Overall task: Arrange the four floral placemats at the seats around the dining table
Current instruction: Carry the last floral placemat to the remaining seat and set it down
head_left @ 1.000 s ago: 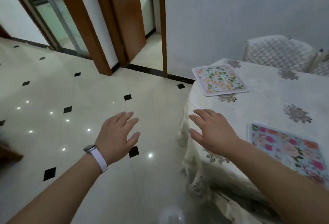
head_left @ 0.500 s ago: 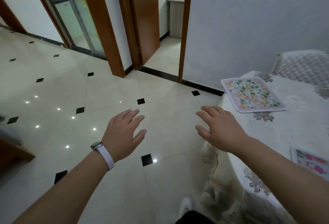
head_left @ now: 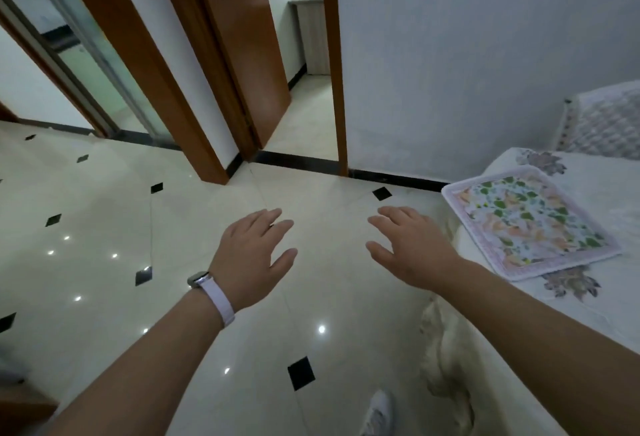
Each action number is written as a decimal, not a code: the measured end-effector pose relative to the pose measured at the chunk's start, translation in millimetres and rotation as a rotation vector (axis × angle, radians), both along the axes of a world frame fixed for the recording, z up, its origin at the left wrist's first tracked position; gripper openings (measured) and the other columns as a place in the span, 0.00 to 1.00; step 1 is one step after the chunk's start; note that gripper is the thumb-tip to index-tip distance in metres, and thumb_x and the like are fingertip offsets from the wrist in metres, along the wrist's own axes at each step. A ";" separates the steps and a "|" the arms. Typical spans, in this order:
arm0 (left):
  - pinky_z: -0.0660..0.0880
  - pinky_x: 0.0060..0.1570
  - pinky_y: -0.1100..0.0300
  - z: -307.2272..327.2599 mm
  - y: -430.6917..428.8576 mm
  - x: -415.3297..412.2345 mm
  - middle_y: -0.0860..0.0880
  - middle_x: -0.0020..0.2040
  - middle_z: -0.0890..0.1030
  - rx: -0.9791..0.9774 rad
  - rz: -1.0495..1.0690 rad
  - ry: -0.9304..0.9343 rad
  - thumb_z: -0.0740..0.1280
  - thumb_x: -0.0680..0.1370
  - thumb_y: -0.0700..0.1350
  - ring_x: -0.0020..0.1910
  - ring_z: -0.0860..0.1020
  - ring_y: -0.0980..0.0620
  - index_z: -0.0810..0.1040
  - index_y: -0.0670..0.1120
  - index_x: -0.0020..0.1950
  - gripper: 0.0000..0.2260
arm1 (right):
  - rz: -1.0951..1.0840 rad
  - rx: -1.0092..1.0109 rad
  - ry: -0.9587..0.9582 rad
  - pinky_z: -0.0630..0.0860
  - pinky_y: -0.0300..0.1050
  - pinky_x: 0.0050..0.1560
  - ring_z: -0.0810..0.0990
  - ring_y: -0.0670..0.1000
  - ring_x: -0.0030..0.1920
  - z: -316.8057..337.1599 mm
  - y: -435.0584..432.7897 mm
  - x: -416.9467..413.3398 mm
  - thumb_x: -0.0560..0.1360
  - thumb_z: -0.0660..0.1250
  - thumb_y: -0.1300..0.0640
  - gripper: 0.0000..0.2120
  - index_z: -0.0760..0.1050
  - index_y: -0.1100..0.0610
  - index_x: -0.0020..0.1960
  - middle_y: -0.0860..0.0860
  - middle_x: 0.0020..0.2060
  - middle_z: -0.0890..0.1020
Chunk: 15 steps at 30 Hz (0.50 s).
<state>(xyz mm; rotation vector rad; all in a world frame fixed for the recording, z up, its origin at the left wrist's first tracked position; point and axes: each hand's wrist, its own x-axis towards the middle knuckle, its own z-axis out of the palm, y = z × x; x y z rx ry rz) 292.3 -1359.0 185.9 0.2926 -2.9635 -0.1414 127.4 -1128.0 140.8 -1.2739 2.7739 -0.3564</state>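
Note:
One floral placemat (head_left: 530, 222) with a pale pink border, orange flowers and green leaves lies flat near the corner of the dining table (head_left: 609, 300), which wears a cream cloth with flower motifs. My left hand (head_left: 254, 257), with a white watch on its wrist, hovers over the floor with fingers spread and nothing in it. My right hand (head_left: 412, 248) is held out palm down just left of the table's edge, also empty, a short way from the placemat. No other placemat is in view.
A quilted chair back (head_left: 606, 124) stands behind the table against the white wall. A wooden door (head_left: 242, 44) stands ajar ahead, with a glass sliding door (head_left: 79, 51) at the left. Glossy tiled floor (head_left: 104, 262) spreads around. A white shoe (head_left: 379, 413) shows at the bottom.
The view has swung left and away from the table. The pink-flowered placement near the front edge has gone out of frame. Both hands stay open and empty, now over the floor.

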 end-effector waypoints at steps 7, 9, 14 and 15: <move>0.67 0.65 0.43 7.3 -21.1 -114.9 0.45 0.69 0.74 -0.006 -0.105 0.030 0.62 0.77 0.56 0.68 0.71 0.43 0.74 0.48 0.68 0.22 | -0.177 0.001 0.057 0.67 0.56 0.66 0.66 0.55 0.70 17.5 18.5 -100.7 0.77 0.56 0.40 0.26 0.68 0.51 0.71 0.51 0.71 0.70; 0.67 0.65 0.43 1.7 -23.8 -142.0 0.45 0.70 0.74 0.013 -0.130 0.017 0.64 0.78 0.55 0.68 0.70 0.43 0.73 0.48 0.68 0.21 | -0.214 -0.002 0.053 0.67 0.56 0.66 0.66 0.55 0.70 14.9 22.2 -110.3 0.77 0.56 0.40 0.26 0.68 0.51 0.71 0.51 0.71 0.71; 0.66 0.67 0.45 -13.6 -17.7 -223.0 0.46 0.71 0.72 0.038 -0.278 -0.026 0.63 0.78 0.56 0.69 0.69 0.45 0.71 0.49 0.70 0.22 | -0.353 0.041 0.011 0.66 0.54 0.67 0.66 0.55 0.70 -0.4 39.8 -131.8 0.78 0.56 0.40 0.26 0.68 0.50 0.71 0.51 0.71 0.70; 0.67 0.66 0.44 -17.5 -16.4 -239.7 0.46 0.70 0.73 0.039 -0.320 -0.028 0.63 0.78 0.56 0.69 0.70 0.44 0.72 0.49 0.69 0.22 | -0.381 0.055 0.008 0.66 0.54 0.66 0.67 0.55 0.69 -3.3 44.1 -135.9 0.78 0.57 0.40 0.26 0.68 0.51 0.71 0.51 0.71 0.70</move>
